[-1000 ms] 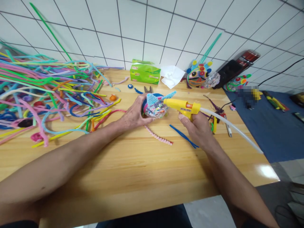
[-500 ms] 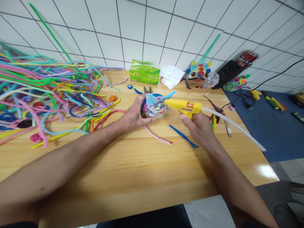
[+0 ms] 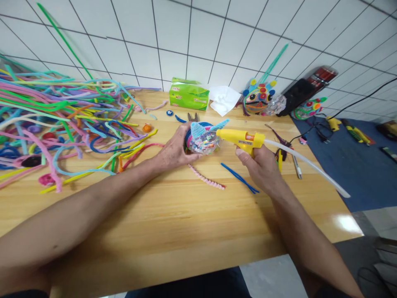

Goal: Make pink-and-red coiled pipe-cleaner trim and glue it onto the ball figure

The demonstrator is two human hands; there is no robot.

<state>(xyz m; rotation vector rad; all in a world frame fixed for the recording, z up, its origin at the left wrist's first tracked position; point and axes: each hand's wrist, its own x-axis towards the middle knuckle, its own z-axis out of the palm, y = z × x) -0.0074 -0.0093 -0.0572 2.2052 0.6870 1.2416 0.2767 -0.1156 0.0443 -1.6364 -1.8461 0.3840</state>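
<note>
My left hand [image 3: 178, 149] is wrapped round the left side of a clear, glittery craft piece [image 3: 203, 142] with light-blue ear-like parts and a blue and pink band. In my right hand [image 3: 260, 165] is a yellow glue gun [image 3: 240, 138], its nozzle pointing left, close to the right blue ear. A long white glue stick [image 3: 307, 165] sticks out of the gun's back. Below the piece lie a pink braided strip [image 3: 206, 179] and blue pipe cleaners [image 3: 238, 178].
Many coloured pipe cleaners [image 3: 62, 107] are heaped at the left. A green tissue pack [image 3: 189, 95], pliers [image 3: 192, 117] and a blue button [image 3: 169, 113] lie behind the piece. Decorated crafts [image 3: 259, 97] stand by the wall, near a black cable [image 3: 350, 101].
The glue gun in my right hand has shifted very slightly to the right. My left hand and the craft piece stay where they were.
</note>
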